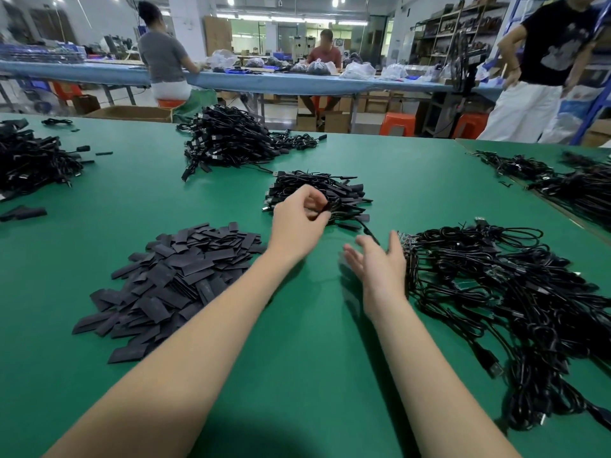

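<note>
You are pinching a cable (365,228) with your left hand (299,223) at the small pile of cables (334,193), mid-counter toward the far edge.

Your left grip is closing thumb against curled fingertips on the black cable at the pile's near side. The arm is stretching straight out from the near edge of the counter (297,375), wrist level. The cable's loose end is trailing toward your right hand (380,264). That grip is standing apart, fingers spread and holding nothing. The palm is turning inward just above the counter, and the fingertips are blurring. The heap of flat black sleeves (172,279) is lying toward the left edge beside your left forearm. The large tangle of cables (512,299) is lying along the right edge, just beside your right hand.
</note>
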A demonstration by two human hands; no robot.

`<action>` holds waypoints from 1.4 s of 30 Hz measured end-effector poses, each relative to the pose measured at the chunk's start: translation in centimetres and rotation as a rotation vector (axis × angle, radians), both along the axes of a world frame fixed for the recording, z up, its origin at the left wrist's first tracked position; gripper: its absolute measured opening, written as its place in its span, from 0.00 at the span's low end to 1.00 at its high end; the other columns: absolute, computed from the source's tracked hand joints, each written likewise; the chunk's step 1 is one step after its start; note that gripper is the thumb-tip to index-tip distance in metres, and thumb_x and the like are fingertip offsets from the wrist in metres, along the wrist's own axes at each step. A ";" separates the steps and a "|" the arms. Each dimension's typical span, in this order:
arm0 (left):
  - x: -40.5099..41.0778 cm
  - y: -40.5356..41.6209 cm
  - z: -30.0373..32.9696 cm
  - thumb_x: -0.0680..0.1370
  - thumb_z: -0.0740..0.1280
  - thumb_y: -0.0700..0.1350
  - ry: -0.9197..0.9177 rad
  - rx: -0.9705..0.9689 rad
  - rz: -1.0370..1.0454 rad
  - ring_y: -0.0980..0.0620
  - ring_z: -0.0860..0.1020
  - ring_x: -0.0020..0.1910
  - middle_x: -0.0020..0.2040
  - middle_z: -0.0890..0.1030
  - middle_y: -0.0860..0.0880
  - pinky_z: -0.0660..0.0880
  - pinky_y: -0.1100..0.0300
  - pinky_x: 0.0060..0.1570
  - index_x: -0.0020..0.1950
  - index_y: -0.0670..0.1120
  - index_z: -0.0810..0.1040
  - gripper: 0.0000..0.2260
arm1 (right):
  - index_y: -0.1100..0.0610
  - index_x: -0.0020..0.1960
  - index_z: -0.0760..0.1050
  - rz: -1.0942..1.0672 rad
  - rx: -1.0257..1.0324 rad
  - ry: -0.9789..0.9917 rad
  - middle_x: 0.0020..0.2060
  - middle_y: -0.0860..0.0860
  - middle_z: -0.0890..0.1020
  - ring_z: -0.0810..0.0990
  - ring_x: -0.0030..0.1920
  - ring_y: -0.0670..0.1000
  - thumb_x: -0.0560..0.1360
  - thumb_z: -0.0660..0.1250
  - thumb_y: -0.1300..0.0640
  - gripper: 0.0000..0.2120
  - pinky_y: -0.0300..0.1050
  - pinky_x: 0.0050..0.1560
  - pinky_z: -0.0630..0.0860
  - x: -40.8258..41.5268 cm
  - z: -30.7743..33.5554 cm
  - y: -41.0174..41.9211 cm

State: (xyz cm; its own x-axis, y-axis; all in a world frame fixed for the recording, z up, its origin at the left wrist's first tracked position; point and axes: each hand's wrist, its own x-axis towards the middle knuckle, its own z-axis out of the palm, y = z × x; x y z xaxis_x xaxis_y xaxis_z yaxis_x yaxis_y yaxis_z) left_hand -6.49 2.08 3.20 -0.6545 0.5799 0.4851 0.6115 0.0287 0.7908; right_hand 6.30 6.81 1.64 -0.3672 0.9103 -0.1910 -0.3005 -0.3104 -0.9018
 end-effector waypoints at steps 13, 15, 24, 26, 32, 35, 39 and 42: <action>-6.6 5.8 1.3 0.80 0.61 0.37 0.790 -0.618 0.106 0.42 0.73 0.60 0.58 0.79 0.46 0.68 0.51 0.56 0.59 0.47 0.76 0.11 | 0.47 0.72 0.71 0.085 0.505 -0.437 0.54 0.43 0.82 0.82 0.41 0.41 0.76 0.67 0.57 0.25 0.43 0.60 0.76 -0.7 -1.5 -1.9; -6.8 5.6 0.4 0.80 0.61 0.38 0.747 -0.627 0.107 0.42 0.71 0.61 0.60 0.76 0.45 0.67 0.51 0.57 0.61 0.47 0.76 0.11 | 0.47 0.71 0.72 0.082 0.516 -0.445 0.55 0.44 0.83 0.82 0.39 0.41 0.77 0.66 0.58 0.23 0.43 0.59 0.76 -0.7 -1.4 -1.8; -3.5 3.8 -0.9 0.77 0.66 0.43 0.609 -0.340 0.111 0.47 0.71 0.61 0.59 0.75 0.48 0.66 0.51 0.59 0.57 0.47 0.77 0.09 | 0.49 0.63 0.76 0.085 0.508 -0.456 0.51 0.44 0.84 0.85 0.43 0.46 0.76 0.66 0.59 0.16 0.49 0.60 0.78 -0.6 -1.3 -1.9; -1.4 3.1 -1.4 0.77 0.67 0.42 0.408 -0.188 0.066 0.49 0.74 0.56 0.55 0.78 0.49 0.70 0.53 0.57 0.54 0.46 0.78 0.06 | 0.51 0.60 0.77 0.075 0.487 -0.432 0.49 0.45 0.85 0.86 0.44 0.50 0.76 0.66 0.60 0.14 0.52 0.59 0.79 -0.7 -1.2 -1.9; 3.1 1.5 -4.1 0.80 0.67 0.45 -0.237 0.009 0.056 0.60 0.80 0.37 0.40 0.83 0.54 0.73 0.67 0.41 0.45 0.46 0.80 0.05 | 0.51 0.49 0.82 0.132 0.518 -0.503 0.44 0.45 0.86 0.84 0.48 0.48 0.73 0.66 0.62 0.10 0.55 0.59 0.80 0.1 -0.5 -0.8; 3.6 0.9 -3.9 0.81 0.64 0.48 -0.159 -0.046 -0.012 0.62 0.73 0.28 0.29 0.77 0.60 0.68 0.65 0.33 0.41 0.47 0.77 0.10 | 0.53 0.46 0.83 0.211 0.594 -0.589 0.38 0.49 0.87 0.86 0.43 0.52 0.74 0.67 0.58 0.06 0.52 0.53 0.82 1.4 0.9 0.7; 4.5 1.0 -3.7 0.78 0.63 0.52 0.007 -0.219 -0.099 0.52 0.78 0.33 0.34 0.80 0.57 0.78 0.54 0.43 0.43 0.53 0.76 0.07 | 0.52 0.41 0.83 0.319 0.702 -0.826 0.29 0.46 0.85 0.83 0.29 0.43 0.74 0.67 0.56 0.06 0.36 0.39 0.79 3.8 2.2 2.6; 5.1 1.2 -3.9 0.77 0.64 0.53 0.187 -0.316 -0.148 0.57 0.76 0.37 0.39 0.79 0.59 0.77 0.54 0.44 0.46 0.55 0.74 0.03 | 0.52 0.43 0.83 0.243 0.709 -0.919 0.35 0.48 0.86 0.84 0.36 0.46 0.74 0.67 0.55 0.06 0.35 0.37 0.77 5.2 2.7 3.9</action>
